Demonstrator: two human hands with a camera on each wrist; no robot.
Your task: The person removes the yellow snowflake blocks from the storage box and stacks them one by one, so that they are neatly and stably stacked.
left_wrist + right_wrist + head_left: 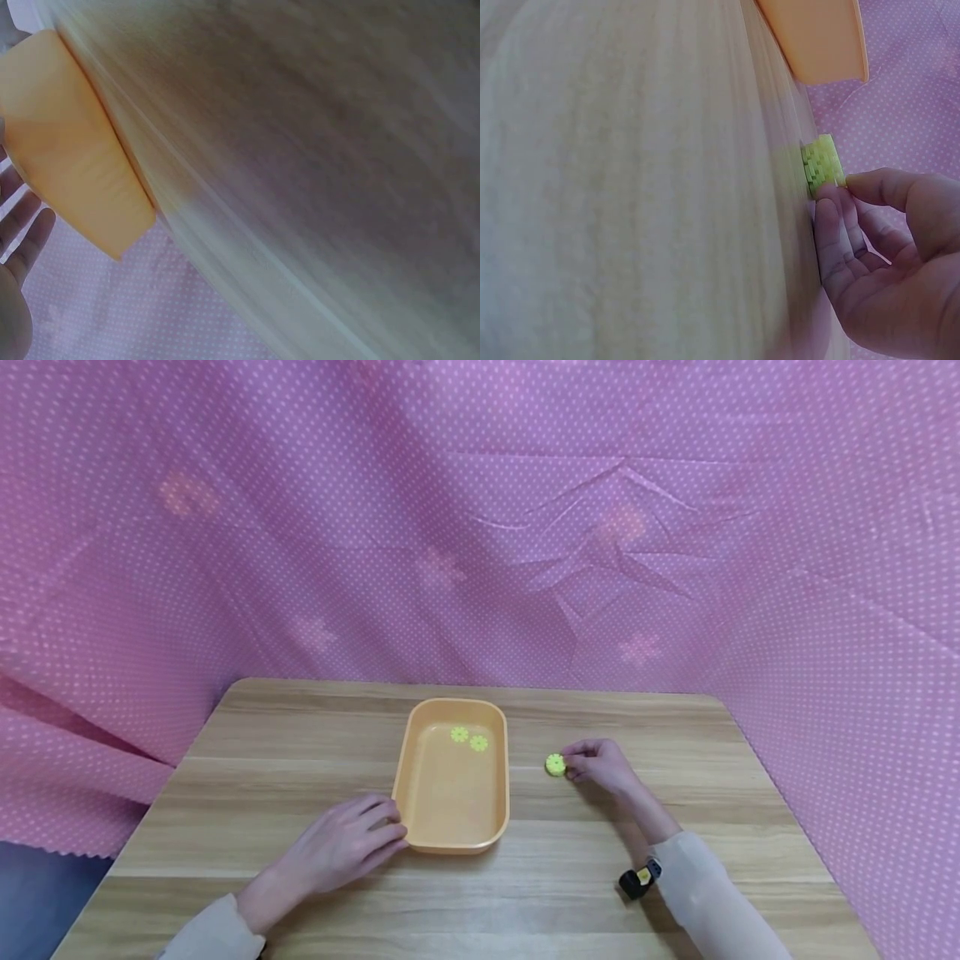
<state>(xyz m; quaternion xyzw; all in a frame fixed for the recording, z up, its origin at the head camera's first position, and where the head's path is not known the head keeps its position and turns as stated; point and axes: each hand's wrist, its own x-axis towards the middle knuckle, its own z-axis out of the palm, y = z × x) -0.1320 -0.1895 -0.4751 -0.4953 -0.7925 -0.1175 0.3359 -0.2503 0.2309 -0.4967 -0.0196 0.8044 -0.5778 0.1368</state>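
Note:
An orange rectangular tray (452, 802) sits on the table, with two yellow-green flower-shaped pieces (468, 739) lying flat near its far end. At the tray's near left corner, my left hand (348, 843) rests its fingertips on the rim. The left wrist view has its fingers (31, 244) fairly straight beside the tray's outer wall. To the right of the tray stands a short stack of the same flower-shaped pieces (823, 165), several layers tall. My right hand (602, 766) pinches the stack's right edge between thumb and fingers.
The wood-grain table (570, 877) carries the tray and the stack. Pink dotted cloth (525, 568) hangs behind it and along both sides. A black strapped device (637, 882) sits at my right wrist.

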